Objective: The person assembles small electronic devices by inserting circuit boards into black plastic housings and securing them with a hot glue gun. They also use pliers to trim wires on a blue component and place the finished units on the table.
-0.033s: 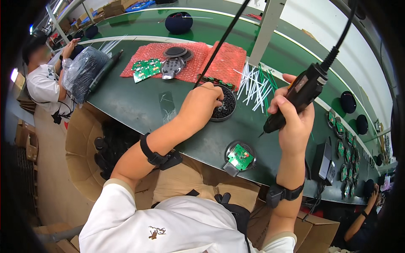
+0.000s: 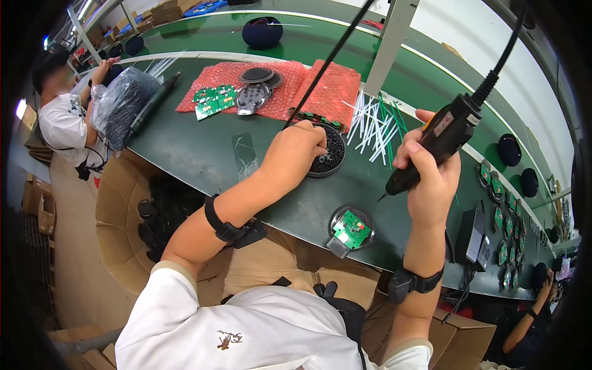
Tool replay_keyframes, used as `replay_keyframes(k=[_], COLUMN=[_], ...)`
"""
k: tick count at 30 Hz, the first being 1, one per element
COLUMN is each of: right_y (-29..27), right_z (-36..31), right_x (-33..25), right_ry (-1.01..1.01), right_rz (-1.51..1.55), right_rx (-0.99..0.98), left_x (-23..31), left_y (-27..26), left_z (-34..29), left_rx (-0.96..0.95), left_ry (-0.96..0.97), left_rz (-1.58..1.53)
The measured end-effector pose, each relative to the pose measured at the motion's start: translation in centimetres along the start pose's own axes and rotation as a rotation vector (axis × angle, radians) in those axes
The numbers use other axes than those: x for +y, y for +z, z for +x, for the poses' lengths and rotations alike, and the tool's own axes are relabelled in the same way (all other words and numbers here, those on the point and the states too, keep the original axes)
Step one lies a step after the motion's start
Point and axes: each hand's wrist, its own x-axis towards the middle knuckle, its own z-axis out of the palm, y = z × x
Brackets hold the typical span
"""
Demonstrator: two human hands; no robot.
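Observation:
My left hand [image 2: 295, 148] reaches over the near rim of a round dish of small black screws [image 2: 333, 154], its fingers curled and their tips dipped towards the screws. Whatever those fingertips pinch is too small or hidden to make out. My right hand [image 2: 431, 179] is wrapped round a black electric screwdriver [image 2: 441, 135], whose thin bit points down and left, above the table and touching nothing. Below the bit, near the table's front edge, lies a round dark housing [image 2: 338, 247] with a green circuit board [image 2: 350, 229] in it.
Red bubble wrap [image 2: 209, 80] carries green boards [image 2: 214, 102] and round housings [image 2: 253, 97]. White and green strips [image 2: 373, 126] lie beyond the dish. Several board-fitted housings [image 2: 502, 253] and a black box [image 2: 473, 237] stand right. A thin black rod [image 2: 327, 65] slants past my left hand. Co-workers sit at both sides.
The screwdriver and its cable have tipped very slightly to the right, and the upper end of the thin black rod has shifted right. My left hand stays over the screw dish.

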Motion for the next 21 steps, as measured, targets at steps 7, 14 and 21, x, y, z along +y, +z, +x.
replay_keyframes(k=[7,14,21], right_y=[1.0,1.8,3.2], right_z=[-1.0,-2.1,-2.9], right_x=[-0.5,-1.1,-1.7], right_ry=[-0.02,-0.022,-0.04], right_rz=[-0.007,0.163,0.296], right_rx=[0.121,0.075,0.018], left_x=[4.3,5.9,7.0], left_y=[-3.0,-0.8,0.3], left_z=[-2.5,-6.3,-6.5], left_rx=[-0.171,-0.255,-0.227], left_ry=[-0.343,-0.472,-0.316], left_rz=[-0.49,-0.82,-0.712])
